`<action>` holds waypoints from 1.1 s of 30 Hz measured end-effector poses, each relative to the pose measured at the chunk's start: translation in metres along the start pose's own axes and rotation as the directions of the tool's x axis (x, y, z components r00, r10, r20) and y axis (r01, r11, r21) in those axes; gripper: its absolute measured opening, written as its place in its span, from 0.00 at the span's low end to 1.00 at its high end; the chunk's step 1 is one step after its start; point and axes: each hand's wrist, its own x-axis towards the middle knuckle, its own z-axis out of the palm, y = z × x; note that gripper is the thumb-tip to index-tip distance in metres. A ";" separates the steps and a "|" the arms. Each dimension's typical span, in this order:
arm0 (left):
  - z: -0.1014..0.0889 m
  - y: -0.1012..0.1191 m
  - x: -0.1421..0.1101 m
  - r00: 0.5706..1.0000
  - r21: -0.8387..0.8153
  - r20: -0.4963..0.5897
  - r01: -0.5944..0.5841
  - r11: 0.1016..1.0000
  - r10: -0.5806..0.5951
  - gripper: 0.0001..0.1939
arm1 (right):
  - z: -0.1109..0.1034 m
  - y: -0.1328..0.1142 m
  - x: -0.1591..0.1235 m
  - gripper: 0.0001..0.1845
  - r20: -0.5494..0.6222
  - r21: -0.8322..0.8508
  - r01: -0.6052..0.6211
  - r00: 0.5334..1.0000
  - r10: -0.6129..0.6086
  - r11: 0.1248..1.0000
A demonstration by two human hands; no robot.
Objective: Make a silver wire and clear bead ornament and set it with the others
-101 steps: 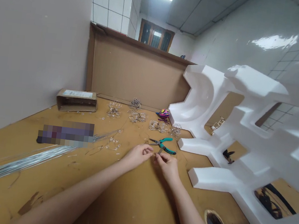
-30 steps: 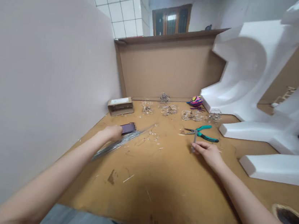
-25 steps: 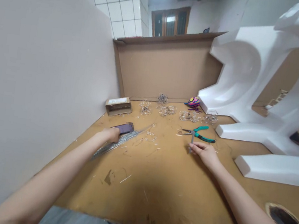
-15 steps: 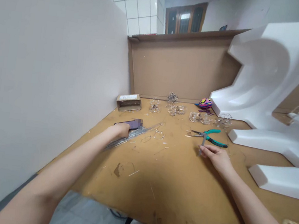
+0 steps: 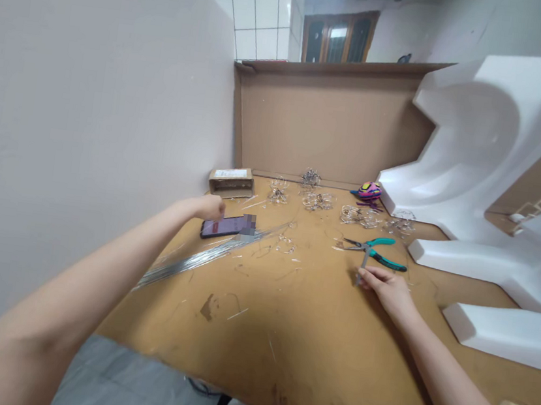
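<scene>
My left hand reaches to the far left of the table, its fingers curled just above the lit phone; what they hold, if anything, I cannot see. A bundle of thin silver wires runs diagonally below the phone. My right hand rests on the brown table, fingers pinched on a small grey metal tool. Teal-handled pliers lie just beyond that hand.
Several bent wire ornaments lie along the back, with a colourful toy and a small cardboard box. A cardboard backboard closes the rear, a grey panel the left, white foam blocks the right.
My left hand lifted off the wire bundle and moved back to the phone, whose screen now glows. My right hand stayed put on the grey tool. The view shifted slightly.
</scene>
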 end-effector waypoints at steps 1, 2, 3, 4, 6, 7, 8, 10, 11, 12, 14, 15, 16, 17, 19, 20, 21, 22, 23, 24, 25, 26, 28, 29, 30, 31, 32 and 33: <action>-0.005 0.000 -0.002 0.999 -0.030 -0.036 -0.016 0.999 0.015 0.04 | 0.000 0.001 0.001 0.27 0.006 0.009 0.012 1.000 -0.012 1.000; -0.011 0.000 -0.004 0.997 -0.063 -0.064 -0.035 0.997 0.031 0.04 | 0.000 0.003 0.001 0.27 0.012 0.013 0.023 1.000 -0.024 1.000; -0.018 0.001 -0.006 0.995 -0.100 -0.091 -0.056 0.993 0.046 0.04 | 0.000 0.004 0.002 0.28 0.017 0.015 0.034 0.999 -0.034 0.999; -0.024 0.003 -0.008 0.991 -0.136 -0.119 -0.080 0.988 0.064 0.03 | 0.000 0.004 0.002 0.28 0.021 0.016 0.041 0.999 -0.042 0.999; -0.037 0.008 -0.013 0.978 -0.196 -0.186 -0.131 0.972 0.094 0.01 | 0.000 0.004 0.002 0.27 0.020 0.018 0.048 0.999 -0.049 0.999; -0.043 0.012 -0.016 0.970 -0.224 -0.219 -0.156 0.962 0.106 0.02 | 0.000 0.004 0.002 0.27 0.018 0.020 0.050 0.999 -0.050 0.999; -0.048 0.018 -0.018 0.960 -0.261 -0.253 -0.185 0.947 0.118 0.02 | 0.000 0.003 0.002 0.27 0.018 0.021 0.052 0.998 -0.052 0.998; -0.054 0.032 -0.025 0.918 -0.450 -0.376 -0.302 0.840 0.129 0.03 | -0.001 0.000 0.001 0.27 0.021 0.025 0.059 0.998 -0.060 0.998; -0.055 0.041 -0.028 0.887 -0.557 -0.446 -0.380 0.738 0.119 0.04 | -0.001 -0.001 0.000 0.27 0.022 0.025 0.064 0.998 -0.065 0.998; -0.054 0.051 -0.031 0.853 -0.630 -0.514 -0.449 0.634 0.094 0.05 | -0.001 -0.002 0.000 0.27 0.020 0.025 0.069 0.997 -0.069 0.997; -0.046 0.072 -0.038 0.774 -0.668 -0.630 -0.579 0.467 0.058 0.07 | -0.002 -0.003 0.000 0.27 0.010 0.022 0.075 0.997 -0.075 0.997; -0.039 0.084 -0.041 0.737 -0.659 -0.673 -0.635 0.404 0.060 0.07 | -0.002 -0.003 0.000 0.27 0.003 0.019 0.077 0.997 -0.077 0.997; -0.030 0.095 -0.044 0.709 -0.651 -0.702 -0.674 0.349 0.059 0.08 | -0.002 -0.003 0.001 0.27 -0.003 0.017 0.080 0.997 -0.080 0.997; -0.021 0.105 -0.046 0.692 -0.646 -0.719 -0.698 0.308 0.061 0.09 | -0.002 -0.003 0.001 0.27 -0.008 0.014 0.084 0.996 -0.083 0.996; 0.002 0.124 -0.049 0.688 -0.649 -0.721 -0.712 0.268 0.084 0.10 | -0.001 -0.002 0.002 0.27 -0.014 0.012 0.092 0.996 -0.092 0.996; 0.013 0.133 -0.049 0.686 -0.645 -0.721 -0.715 0.271 0.095 0.10 | -0.001 -0.001 0.002 0.26 -0.013 0.012 0.097 0.995 -0.097 0.995; 0.025 0.140 -0.049 0.689 -0.645 -0.714 -0.715 0.271 0.121 0.10 | 0.000 0.000 0.003 0.26 -0.011 0.014 0.101 0.995 -0.101 0.995; 0.036 0.146 -0.049 0.703 -0.652 -0.697 -0.704 0.283 0.143 0.10 | 0.000 0.000 0.003 0.25 -0.008 0.015 0.104 0.995 -0.104 0.994; 0.047 0.151 -0.049 0.720 -0.666 -0.677 -0.688 0.288 0.155 0.10 | 0.001 0.001 0.004 0.25 -0.004 0.016 0.106 0.994 -0.106 0.994; 0.057 0.156 -0.048 0.732 -0.682 -0.663 -0.678 0.275 0.157 0.10 | 0.001 0.001 0.004 0.24 -0.001 0.016 0.108 0.994 -0.108 0.994; 0.066 0.159 -0.047 0.741 -0.695 -0.654 -0.668 0.268 0.150 0.10 | 0.001 0.001 0.004 0.23 0.002 0.015 0.109 0.994 -0.109 0.994; 0.074 0.162 -0.045 0.747 -0.698 -0.650 -0.659 0.279 0.137 0.10 | 0.002 0.002 0.005 0.23 0.005 0.014 0.109 0.994 -0.109 0.994; 0.089 0.167 -0.041 0.756 -0.694 -0.644 -0.640 0.328 0.113 0.09 | 0.002 0.002 0.005 0.22 0.011 0.007 0.113 0.994 -0.113 0.994; 0.095 0.168 -0.038 0.756 -0.687 -0.645 -0.636 0.350 0.107 0.09 | 0.002 0.003 0.005 0.22 0.014 0.002 0.115 0.993 -0.115 0.993; 0.101 0.168 -0.035 0.760 -0.693 -0.641 -0.632 0.347 0.105 0.09 | 0.002 0.003 0.005 0.22 0.017 -0.003 0.118 0.993 -0.118 0.993; 0.105 0.168 -0.033 0.766 -0.702 -0.633 -0.628 0.335 0.109 0.09 | 0.002 0.003 0.004 0.22 0.021 -0.010 0.120 0.993 -0.120 0.993; 0.108 0.168 -0.031 0.770 -0.709 -0.628 -0.625 0.326 0.110 0.09 | 0.002 0.003 0.004 0.22 0.023 -0.017 0.121 0.992 -0.121 0.992; 0.110 0.167 -0.029 0.775 -0.717 -0.623 -0.621 0.316 0.111 0.09 | 0.002 0.003 0.004 0.22 0.025 -0.024 0.121 0.992 -0.121 0.992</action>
